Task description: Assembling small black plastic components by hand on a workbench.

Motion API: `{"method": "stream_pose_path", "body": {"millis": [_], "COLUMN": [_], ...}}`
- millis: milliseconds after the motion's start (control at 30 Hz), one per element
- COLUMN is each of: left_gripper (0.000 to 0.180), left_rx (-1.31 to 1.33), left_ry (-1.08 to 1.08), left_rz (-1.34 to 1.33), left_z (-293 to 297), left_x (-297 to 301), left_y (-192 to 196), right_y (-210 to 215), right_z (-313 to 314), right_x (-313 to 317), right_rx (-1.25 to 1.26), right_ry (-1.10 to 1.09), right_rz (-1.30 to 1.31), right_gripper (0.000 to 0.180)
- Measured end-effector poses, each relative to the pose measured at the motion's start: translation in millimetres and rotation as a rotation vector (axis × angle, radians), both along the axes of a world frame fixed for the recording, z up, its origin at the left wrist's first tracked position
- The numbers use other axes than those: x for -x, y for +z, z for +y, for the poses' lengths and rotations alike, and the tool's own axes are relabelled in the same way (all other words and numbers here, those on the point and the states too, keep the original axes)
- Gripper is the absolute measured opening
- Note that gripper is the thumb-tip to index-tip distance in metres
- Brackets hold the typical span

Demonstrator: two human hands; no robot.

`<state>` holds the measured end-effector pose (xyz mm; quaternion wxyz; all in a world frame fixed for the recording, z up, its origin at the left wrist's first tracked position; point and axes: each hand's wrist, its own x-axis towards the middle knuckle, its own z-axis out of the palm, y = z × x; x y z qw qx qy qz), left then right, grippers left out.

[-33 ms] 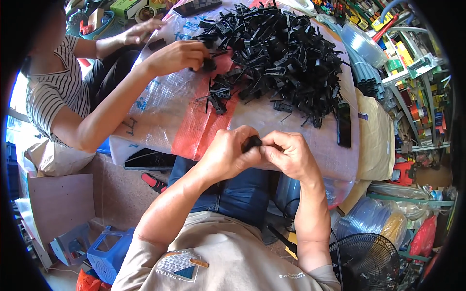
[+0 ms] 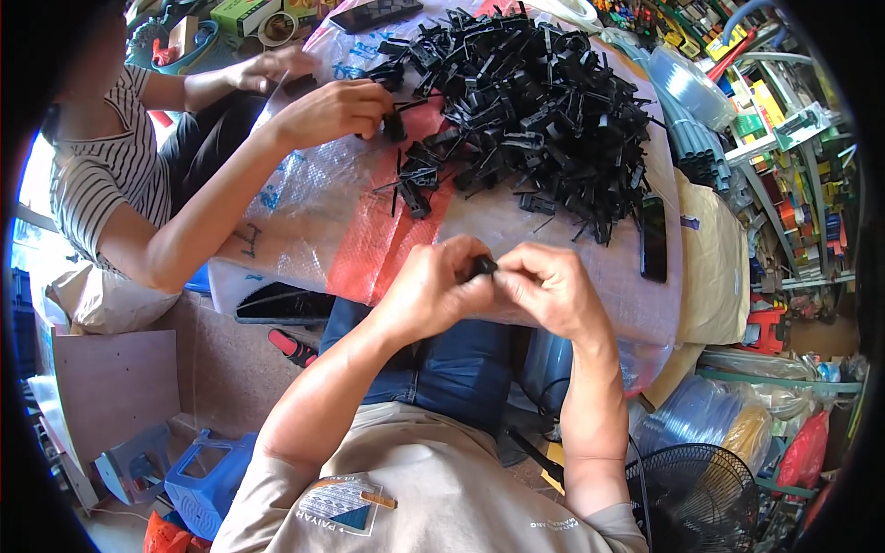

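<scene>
Close to the table's near edge, my left hand (image 2: pixel 433 290) is wrapped round a small black plastic part (image 2: pixel 481 266). My right hand (image 2: pixel 550 288) meets it there, thumb and forefinger pinched at the part's right end. Fingers cover most of this part, so its full shape is hidden. Beyond my hands lies a large heap of black plastic parts (image 2: pixel 544 111) with thin protruding strips. At the left a person in a striped top has one hand (image 2: pixel 346 109) at another black piece (image 2: pixel 395 126); their farther hand (image 2: pixel 272 69) is by a small dark piece (image 2: pixel 300 86).
Woven plastic sheeting with a red stripe (image 2: pixel 369 249) covers the table. A phone (image 2: pixel 653 238) lies at its right edge, another dark phone (image 2: pixel 376 14) at the far edge. A black fan (image 2: pixel 691 498) stands low right. Blue stools (image 2: pixel 207 479) sit low left, crowded shelves (image 2: pixel 811 184) at right.
My hands stay nearly in place, with slight finger movement on the black part. The other person's farther hand has come down to the small dark piece; their nearer hand has shifted slightly.
</scene>
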<state>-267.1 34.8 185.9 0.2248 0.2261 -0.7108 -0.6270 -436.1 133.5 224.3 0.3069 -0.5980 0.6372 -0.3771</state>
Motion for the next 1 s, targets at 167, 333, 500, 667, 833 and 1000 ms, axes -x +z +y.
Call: {"method": "stream_pose_path", "body": {"millis": [167,333,500,667,833,1000], "left_gripper": [0.028,0.015,0.029,0.045,0.029,0.019], "left_rx": [-0.784,-0.919,-0.473,0.059,0.169,0.207], "left_ry": [0.001,0.041,0.053,0.094,0.134,0.162], "left_rz": [0.158,0.147,0.005,0.069,-0.050,0.188], "left_z": [-14.0,-16.9,-5.0,6.2,13.7,20.3], "left_x": [-2.4,-7.4,-0.1,8.4,12.4,17.5], "left_y": [21.4,11.9,25.5,17.1,26.8,18.5], "right_y": [-10.8,-6.1,-19.1,-35.0,-35.9,-27.2], "right_z": [-36.5,-30.1,-2.6,9.9,14.3,19.6], "right_x": [28.9,22.9,12.1,-0.6,-5.9,-12.7], "right_rx": [0.256,0.331,0.245,0.364,0.422,0.380], "right_ry": [-0.274,-0.250,-0.277,-0.327,-0.304,-0.295], "right_rz": [0.747,0.518,-0.611,-0.691,-0.549,-0.607], "right_gripper": [0.032,0.028,0.016,0.015,0.018,0.020]}}
